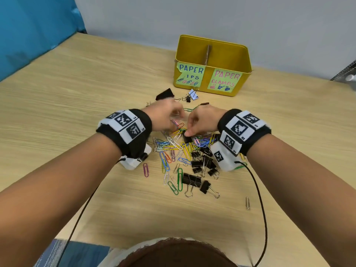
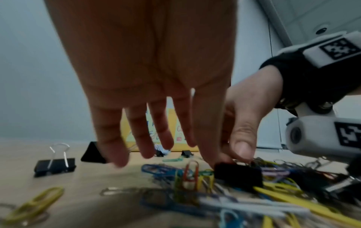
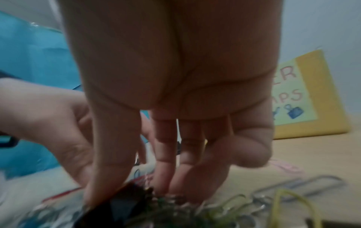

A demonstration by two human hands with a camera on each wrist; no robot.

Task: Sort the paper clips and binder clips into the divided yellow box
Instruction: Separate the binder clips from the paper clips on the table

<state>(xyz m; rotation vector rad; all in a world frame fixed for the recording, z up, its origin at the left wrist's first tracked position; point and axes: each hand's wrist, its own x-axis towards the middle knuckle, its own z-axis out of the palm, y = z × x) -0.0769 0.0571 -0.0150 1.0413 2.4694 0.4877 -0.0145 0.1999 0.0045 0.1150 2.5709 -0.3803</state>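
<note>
A divided yellow box [image 1: 247,60] stands at the back, labelled for paper clips on the left and paper clamps on the right. Coloured paper clips [image 1: 173,149] and black binder clips [image 1: 204,162] lie mixed in a pile on the wooden table. Over the far end of the pile, my right hand [image 1: 189,132] pinches a black binder clip [image 2: 238,175] between thumb [image 2: 242,148] and fingers. My left hand [image 1: 173,116] hovers just left of it, fingers [image 2: 109,138] hanging straight and spread, holding nothing. Its index fingertip comes down beside the same clip.
A black triangular piece [image 1: 164,94] and a blue-white binder clip [image 1: 193,94] lie in front of the box. One binder clip [image 2: 54,166] stands apart at the left. A lone silver paper clip [image 1: 248,203] lies near right. A blue curtain [image 1: 28,26] hangs far left.
</note>
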